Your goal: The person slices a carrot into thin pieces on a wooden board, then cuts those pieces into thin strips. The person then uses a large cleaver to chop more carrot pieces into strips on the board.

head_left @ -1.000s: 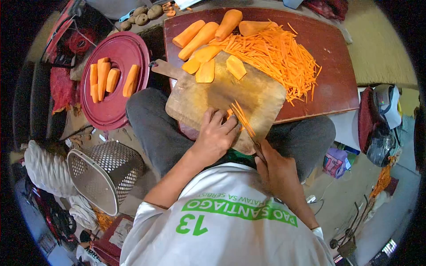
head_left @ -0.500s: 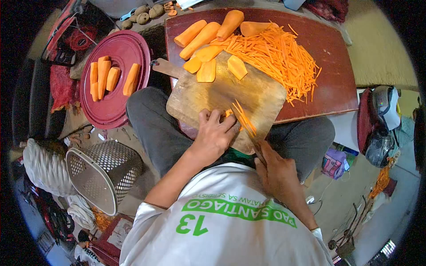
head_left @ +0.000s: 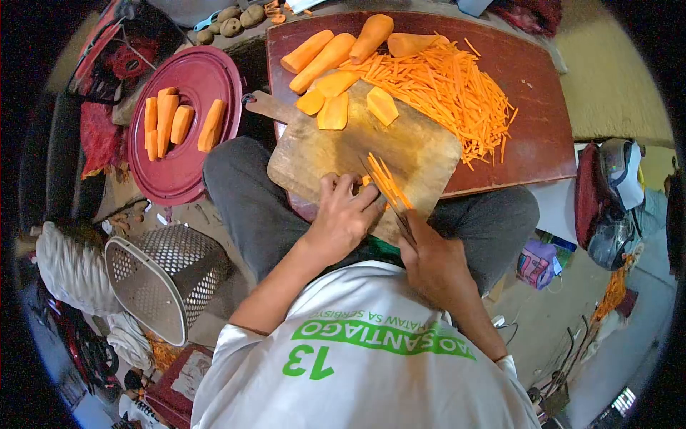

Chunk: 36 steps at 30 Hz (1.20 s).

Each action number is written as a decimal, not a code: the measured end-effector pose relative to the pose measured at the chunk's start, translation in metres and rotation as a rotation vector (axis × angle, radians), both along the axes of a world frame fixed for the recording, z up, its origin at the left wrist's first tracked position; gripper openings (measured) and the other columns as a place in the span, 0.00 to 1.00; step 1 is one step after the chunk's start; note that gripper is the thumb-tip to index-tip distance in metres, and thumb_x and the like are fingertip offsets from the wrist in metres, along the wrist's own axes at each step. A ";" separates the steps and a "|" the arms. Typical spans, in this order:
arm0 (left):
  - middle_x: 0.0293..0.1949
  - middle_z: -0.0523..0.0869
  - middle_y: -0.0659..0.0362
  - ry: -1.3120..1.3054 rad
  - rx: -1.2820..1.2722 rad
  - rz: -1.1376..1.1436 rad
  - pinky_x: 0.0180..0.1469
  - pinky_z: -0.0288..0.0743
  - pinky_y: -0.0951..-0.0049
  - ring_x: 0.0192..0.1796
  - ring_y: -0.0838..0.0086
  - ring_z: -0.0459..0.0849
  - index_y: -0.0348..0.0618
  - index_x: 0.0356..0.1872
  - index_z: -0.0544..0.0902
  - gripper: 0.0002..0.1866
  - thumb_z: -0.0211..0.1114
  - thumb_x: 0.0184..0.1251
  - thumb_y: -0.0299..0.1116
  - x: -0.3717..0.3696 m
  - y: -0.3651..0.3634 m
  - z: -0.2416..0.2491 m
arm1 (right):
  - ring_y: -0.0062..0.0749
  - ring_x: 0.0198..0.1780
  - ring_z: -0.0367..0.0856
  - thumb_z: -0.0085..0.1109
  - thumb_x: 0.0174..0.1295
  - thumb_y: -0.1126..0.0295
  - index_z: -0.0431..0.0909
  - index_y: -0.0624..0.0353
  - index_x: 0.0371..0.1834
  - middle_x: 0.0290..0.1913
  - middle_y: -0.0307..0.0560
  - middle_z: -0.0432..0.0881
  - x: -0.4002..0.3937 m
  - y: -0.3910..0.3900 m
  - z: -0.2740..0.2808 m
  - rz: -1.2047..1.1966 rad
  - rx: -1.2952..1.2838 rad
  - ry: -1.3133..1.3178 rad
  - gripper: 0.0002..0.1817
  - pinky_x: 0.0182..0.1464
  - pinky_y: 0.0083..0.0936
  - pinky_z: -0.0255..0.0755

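My left hand (head_left: 344,218) presses a mostly hidden piece of carrot onto the wooden cutting board (head_left: 314,154), its fingers curled. Right beside those fingertips is the blade of a knife (head_left: 401,227), whose handle my right hand (head_left: 439,254) grips. Several thin carrot strips (head_left: 386,179) lie along the blade's right side. Toward the board's far edge rest flat carrot slices (head_left: 333,113), one slice (head_left: 382,106) apart from the others. A big heap of carrot strips (head_left: 450,93) spreads beyond the board, next to whole peeled carrots (head_left: 325,63).
The board rests across my lap and a dark red table (head_left: 536,107). At left, a round red lid (head_left: 221,79) bears several peeled carrots (head_left: 167,121). A perforated basket (head_left: 179,275) lies on its side on the floor. Potatoes (head_left: 230,27) sit at the back left.
The knife and my right hand have moved slightly forward and left. The strips by the blade have shifted the same way. My left hand stays nearly in place.
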<state>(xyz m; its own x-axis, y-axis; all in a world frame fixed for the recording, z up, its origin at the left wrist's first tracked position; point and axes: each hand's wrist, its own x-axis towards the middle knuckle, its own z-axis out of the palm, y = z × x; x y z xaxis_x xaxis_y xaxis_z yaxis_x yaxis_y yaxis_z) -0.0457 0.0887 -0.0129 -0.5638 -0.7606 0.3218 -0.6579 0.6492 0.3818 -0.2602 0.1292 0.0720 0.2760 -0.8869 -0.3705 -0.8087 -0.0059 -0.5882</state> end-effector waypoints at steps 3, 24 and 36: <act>0.55 0.85 0.56 -0.002 0.008 0.000 0.64 0.66 0.43 0.60 0.51 0.79 0.43 0.53 0.93 0.18 0.67 0.65 0.34 0.001 0.001 -0.002 | 0.67 0.47 0.90 0.62 0.77 0.67 0.74 0.58 0.70 0.46 0.68 0.89 0.011 -0.019 -0.005 -0.006 -0.076 -0.015 0.21 0.44 0.57 0.83; 0.48 0.85 0.58 0.087 -0.064 0.008 0.64 0.67 0.44 0.57 0.55 0.81 0.41 0.47 0.92 0.13 0.68 0.65 0.34 0.005 0.000 -0.007 | 0.68 0.46 0.89 0.61 0.78 0.65 0.73 0.56 0.72 0.45 0.65 0.89 -0.009 0.011 0.017 0.035 -0.163 -0.011 0.22 0.45 0.58 0.82; 0.46 0.84 0.57 0.090 -0.072 0.011 0.63 0.68 0.45 0.55 0.55 0.81 0.39 0.47 0.92 0.14 0.70 0.63 0.32 0.004 0.001 -0.007 | 0.70 0.46 0.89 0.60 0.79 0.65 0.72 0.59 0.71 0.44 0.69 0.88 0.000 -0.009 0.019 0.061 -0.008 0.013 0.21 0.46 0.58 0.82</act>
